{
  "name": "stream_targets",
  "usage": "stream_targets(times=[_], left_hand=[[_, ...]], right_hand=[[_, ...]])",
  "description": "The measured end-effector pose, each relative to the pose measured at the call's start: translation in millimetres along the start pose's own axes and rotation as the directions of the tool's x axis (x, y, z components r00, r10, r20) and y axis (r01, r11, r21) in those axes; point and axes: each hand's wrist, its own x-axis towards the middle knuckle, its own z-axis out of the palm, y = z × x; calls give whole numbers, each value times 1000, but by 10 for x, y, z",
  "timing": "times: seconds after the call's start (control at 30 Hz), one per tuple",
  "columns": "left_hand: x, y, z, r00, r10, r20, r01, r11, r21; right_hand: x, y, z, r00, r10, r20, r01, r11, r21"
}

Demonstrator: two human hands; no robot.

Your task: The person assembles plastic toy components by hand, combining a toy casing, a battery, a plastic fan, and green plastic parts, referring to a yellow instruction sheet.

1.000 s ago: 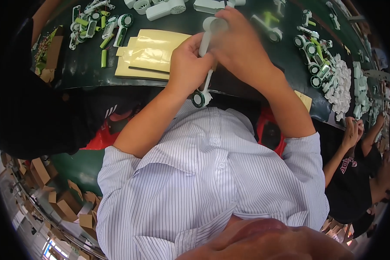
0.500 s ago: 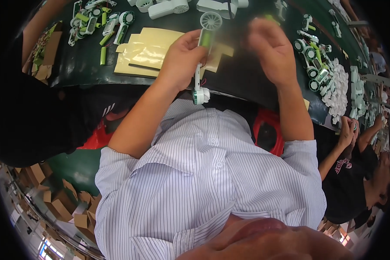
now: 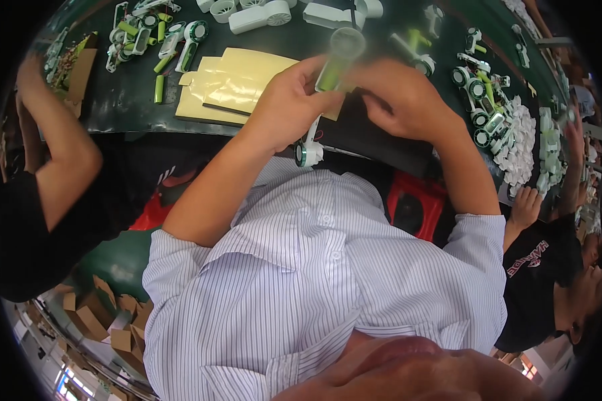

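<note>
My left hand [image 3: 284,107] is closed around a white handheld-fan housing that has a round grille head [image 3: 347,44] and a green cylindrical battery [image 3: 330,75] in its handle. Below that hand hangs a white and green fan motor part [image 3: 309,154] on a narrow stem, with a thin red wire beside it. My right hand [image 3: 408,97] is at the right side of the housing, close to the battery. Its fingertips are smeared by motion and partly hidden, so whether they grip anything is unclear.
Yellow sheets [image 3: 231,83] lie on the green table left of my hands. Fan assemblies with green batteries are piled at left [image 3: 140,37] and right [image 3: 481,100], near a heap of small white parts [image 3: 518,144]. White housings [image 3: 261,17] lie ahead. Co-workers sit either side.
My right hand has moved left and down to the housing. The housing's grille head has shifted right and slightly down. A fan assembly behind my right hand has come into view. The left co-worker's arm has moved.
</note>
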Motion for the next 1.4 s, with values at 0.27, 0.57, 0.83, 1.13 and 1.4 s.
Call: stream_targets(times=[0.27,0.57,0.83,1.13,1.4], left_hand=[[49,-45,-10,992,-128,19,125,987,101],[52,-75,107,987,-19,-160,45,986,158],[47,-55,63,992,-97,-82,110,978,174],[119,11,34,990,-81,-119,107,967,232],[214,-27,-55,971,-181,-156,186,982,17]], right_hand=[[58,98,-116,992,-90,89,90,996,-3],[62,-20,-223,977,5,212,24,991,-132],[93,-95,-144,937,58,345,21,975,-222],[45,36,-172,986,-43,164,53,997,-62],[203,5,-183,968,251,-4,-231,897,378]])
